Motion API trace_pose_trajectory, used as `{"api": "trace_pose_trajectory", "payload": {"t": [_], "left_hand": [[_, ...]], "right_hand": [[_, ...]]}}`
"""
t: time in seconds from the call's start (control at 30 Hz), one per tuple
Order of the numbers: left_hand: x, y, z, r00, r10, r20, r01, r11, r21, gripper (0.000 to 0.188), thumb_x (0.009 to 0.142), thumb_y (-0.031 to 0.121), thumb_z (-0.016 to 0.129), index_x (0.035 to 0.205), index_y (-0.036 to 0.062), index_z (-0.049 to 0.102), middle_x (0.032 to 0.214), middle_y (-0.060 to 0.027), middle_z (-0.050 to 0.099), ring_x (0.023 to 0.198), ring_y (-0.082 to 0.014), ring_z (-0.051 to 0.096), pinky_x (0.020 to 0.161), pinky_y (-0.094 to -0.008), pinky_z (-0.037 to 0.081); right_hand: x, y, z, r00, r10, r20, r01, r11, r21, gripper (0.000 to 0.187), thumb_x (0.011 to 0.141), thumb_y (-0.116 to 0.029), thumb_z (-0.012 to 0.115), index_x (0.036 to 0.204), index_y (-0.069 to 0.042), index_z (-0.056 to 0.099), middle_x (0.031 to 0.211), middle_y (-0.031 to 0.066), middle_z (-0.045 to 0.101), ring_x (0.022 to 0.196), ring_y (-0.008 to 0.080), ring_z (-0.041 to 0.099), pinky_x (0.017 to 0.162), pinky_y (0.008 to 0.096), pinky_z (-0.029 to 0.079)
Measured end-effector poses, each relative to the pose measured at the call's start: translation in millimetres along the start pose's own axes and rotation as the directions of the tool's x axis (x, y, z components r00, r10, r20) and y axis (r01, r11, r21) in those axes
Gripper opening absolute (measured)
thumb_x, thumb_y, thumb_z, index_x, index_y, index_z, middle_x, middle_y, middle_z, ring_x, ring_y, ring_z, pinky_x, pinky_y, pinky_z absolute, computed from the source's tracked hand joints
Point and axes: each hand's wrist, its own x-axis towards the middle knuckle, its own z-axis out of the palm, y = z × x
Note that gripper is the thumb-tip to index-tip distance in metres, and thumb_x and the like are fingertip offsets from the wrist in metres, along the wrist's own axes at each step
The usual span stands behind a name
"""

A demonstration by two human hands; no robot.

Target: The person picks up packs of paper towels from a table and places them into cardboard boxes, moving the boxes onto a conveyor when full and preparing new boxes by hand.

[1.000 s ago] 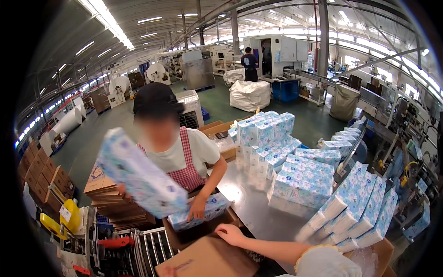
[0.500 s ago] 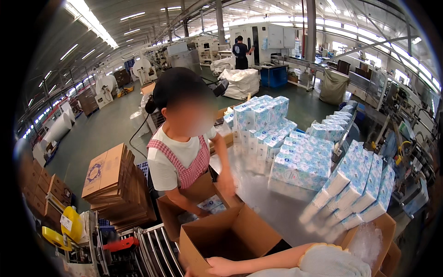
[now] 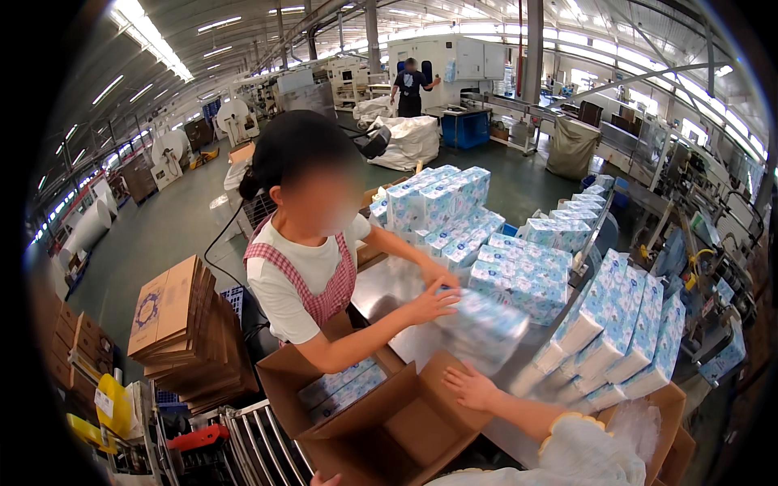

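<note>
In the head view, resting the right hand (image 3: 472, 387) on the right wall of an open brown carton (image 3: 442, 413), near its top edge, with fingers spread wide and laid along the cardboard rather than closed around anything. Showing just a little of the left hand (image 3: 326, 479) at the lower rim of the view, beside the near left side of the same carton; cannot tell there whether wide, narrow or gripping. Set with its mouth up, just beside a second carton (image 3: 284, 389) with blue-and-white packs (image 3: 344, 387) lying inside. Across from there, held out over the metal table (image 3: 413, 344) in the hands (image 3: 433, 301) of a co-worker in a red-checked apron: a pack (image 3: 486, 324) blurred by motion. Farther along the table, grouped upright and stacked: more packs (image 3: 523, 279), with a leaning row (image 3: 616, 324) to the right. Off to the left: a roller conveyor (image 3: 263, 441) and a pile of flattened cartons (image 3: 194, 332).
</note>
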Motion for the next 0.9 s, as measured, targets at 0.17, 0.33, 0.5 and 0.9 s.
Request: {"api": "trace_pose_trajectory", "payload": {"t": [0.17, 0.33, 0.5, 0.9], "left_hand": [[22.4, -52.3, -87.6, 0.973, -0.125, -0.194, 0.183, 0.928, 0.323, 0.042, 0.092, 0.017, 0.074, 0.125, -0.0003, 0.055, 0.107, -0.0123, 0.067, 0.086, -0.0233, 0.065, 0.064, -0.0341, 0.055], [5.8, -5.5, -17.6, 0.89, 0.425, -0.164, 0.001, 0.358, 0.934, 0.037, 0.089, 0.03, 0.074, 0.111, 0.0005, 0.066, 0.109, -0.0156, 0.068, 0.095, -0.0311, 0.064, 0.08, -0.0471, 0.054], [-14.6, 120.8, 109.3, 0.52, 0.81, 0.272, -0.297, -0.127, 0.946, 0.042, 0.085, 0.03, 0.07, 0.118, 0.0043, 0.065, 0.122, -0.0206, 0.063, 0.112, -0.0406, 0.059, 0.097, -0.0536, 0.047], [-7.6, 94.9, 218.9, 0.591, 0.669, 0.451, -0.655, 0.071, 0.752, 0.041, 0.081, 0.007, 0.074, 0.121, 0.0068, 0.066, 0.14, -0.0237, 0.052, 0.128, -0.045, 0.047, 0.109, -0.0542, 0.036]], "right_hand": [[9.1, -10.2, 96.3, 0.953, 0.274, 0.127, -0.292, 0.728, 0.62, 0.07, 0.093, -0.038, 0.059, 0.155, -0.014, 0.037, 0.16, 0.0115, 0.035, 0.152, 0.0293, 0.025, 0.123, 0.0562, 0.016], [-4.0, 72.5, 18.7, 0.779, 0.559, -0.284, -0.134, 0.591, 0.796, 0.052, 0.085, -0.018, 0.068, 0.134, -0.006, 0.057, 0.142, 0.0177, 0.052, 0.131, 0.0354, 0.048, 0.109, 0.0504, 0.036], [15.6, 239.2, 28.3, 0.106, 0.932, -0.346, -0.545, 0.346, 0.764, 0.042, 0.078, -0.015, 0.071, 0.117, 0.0, 0.063, 0.128, 0.0207, 0.057, 0.118, 0.0394, 0.052, 0.103, 0.0517, 0.038], [91.8, 356.8, 85.2, 0.597, 0.797, 0.089, -0.75, 0.516, 0.413, 0.093, 0.056, -0.035, 0.093, 0.131, -0.006, 0.049, 0.132, 0.015, 0.057, 0.128, 0.0303, 0.053, 0.109, 0.049, 0.04]]}}
